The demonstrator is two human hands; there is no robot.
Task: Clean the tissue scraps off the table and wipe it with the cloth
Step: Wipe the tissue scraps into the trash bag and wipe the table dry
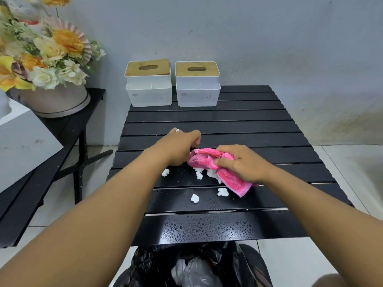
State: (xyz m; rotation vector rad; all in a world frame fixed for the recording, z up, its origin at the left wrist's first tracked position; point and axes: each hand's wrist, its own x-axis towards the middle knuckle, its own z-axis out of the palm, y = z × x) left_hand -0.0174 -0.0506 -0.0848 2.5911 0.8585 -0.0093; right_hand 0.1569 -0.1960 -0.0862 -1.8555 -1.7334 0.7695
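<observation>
Right hand (242, 163): gripping the pink cloth (207, 160), fingers and thumb curling round its bunched top.
Pink cloth: lying mid-table on the black slatted table (259, 121).
Left hand (182, 147): fingers curling downward just beside the cloth; whether they are holding anything cannot be told.
Tissue scraps (195, 198): lying scattered on wet slats, nearer the person than the cloth.
</observation>
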